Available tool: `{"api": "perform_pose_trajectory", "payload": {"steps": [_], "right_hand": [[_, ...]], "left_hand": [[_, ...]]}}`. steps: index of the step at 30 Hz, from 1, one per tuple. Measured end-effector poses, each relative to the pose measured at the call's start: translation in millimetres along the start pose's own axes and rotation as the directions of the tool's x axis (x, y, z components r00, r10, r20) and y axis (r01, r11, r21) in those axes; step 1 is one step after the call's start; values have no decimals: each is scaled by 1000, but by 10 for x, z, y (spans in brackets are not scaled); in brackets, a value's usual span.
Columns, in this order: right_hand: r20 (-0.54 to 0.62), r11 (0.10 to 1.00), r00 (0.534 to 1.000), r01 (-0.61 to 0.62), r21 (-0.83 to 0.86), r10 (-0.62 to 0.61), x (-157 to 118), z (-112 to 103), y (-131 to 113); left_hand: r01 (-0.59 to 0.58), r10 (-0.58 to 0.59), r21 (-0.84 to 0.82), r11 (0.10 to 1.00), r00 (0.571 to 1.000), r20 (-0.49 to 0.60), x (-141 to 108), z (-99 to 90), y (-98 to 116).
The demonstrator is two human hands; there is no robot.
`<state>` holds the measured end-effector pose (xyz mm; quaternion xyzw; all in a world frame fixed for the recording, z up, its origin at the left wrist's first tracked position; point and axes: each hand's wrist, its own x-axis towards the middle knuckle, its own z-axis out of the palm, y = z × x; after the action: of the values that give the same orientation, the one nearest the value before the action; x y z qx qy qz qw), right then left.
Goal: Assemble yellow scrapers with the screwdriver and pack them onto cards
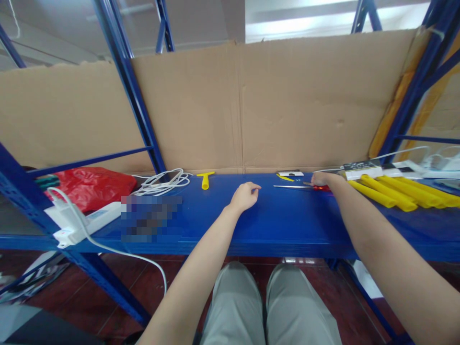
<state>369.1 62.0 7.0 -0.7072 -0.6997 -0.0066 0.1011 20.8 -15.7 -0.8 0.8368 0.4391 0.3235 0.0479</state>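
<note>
My left hand (pixel 246 196) hovers over the middle of the blue shelf (pixel 273 220). Its fingers are loosely bent, the index finger points right with a gap to the thumb, and nothing shows in it. Further right, my right hand (pixel 319 179) reaches down with fingers closed, just over the red handle of a screwdriver (pixel 293 186) with a long thin metal shaft. A small object seems to stick out at its fingertips, too small to name. Behind the shaft lie a thin yellow piece (pixel 285 178) and a small black-and-white card (pixel 292 173).
A yellow T-shaped piece (pixel 205 180) stands near the cardboard backing (pixel 194 110). Several yellow tubes (pixel 406 191) lie at right. Leftward are a coiled white cable (pixel 167 181), a red plastic bag (pixel 91 187) and a white power strip (pixel 100 215). Blue uprights (pixel 142 110) frame the shelf.
</note>
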Motion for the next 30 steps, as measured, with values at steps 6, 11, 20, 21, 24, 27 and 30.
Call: {"api": "perform_pose_trajectory", "payload": {"steps": [6, 11, 20, 21, 24, 27, 30], "right_hand": [[127, 995, 987, -96, 1, 95, -130, -78, -118], [75, 994, 991, -109, 23, 107, -132, -21, -108], [-114, 985, 985, -112, 134, 128, -132, 61, -83], [-149, 980, 979, -116, 162, 140, -134, 70, -81], [-262, 950, 942, -132, 281, 208, -153, 75, -94], [-367, 898, 887, -108, 427, 281, -204, 21, -155], [-445, 817, 836, -7, 576, 321, -272, -67, -277]], "left_hand": [[7, -7, -1, 1000, 1000, 1, 4, 13, -12], [15, -15, 0, 1000, 1000, 5, 5, 13, -23], [10, -10, -4, 1000, 1000, 2, 0, 9, -19], [9, -9, -1, 1000, 1000, 2, 1, 11, -20], [11, -11, 10, 1000, 1000, 3, 8, 21, -26], [13, -13, 9, 1000, 1000, 1, 15, 28, -35], [20, -20, 7, 1000, 1000, 0, 19, 25, -38]]}}
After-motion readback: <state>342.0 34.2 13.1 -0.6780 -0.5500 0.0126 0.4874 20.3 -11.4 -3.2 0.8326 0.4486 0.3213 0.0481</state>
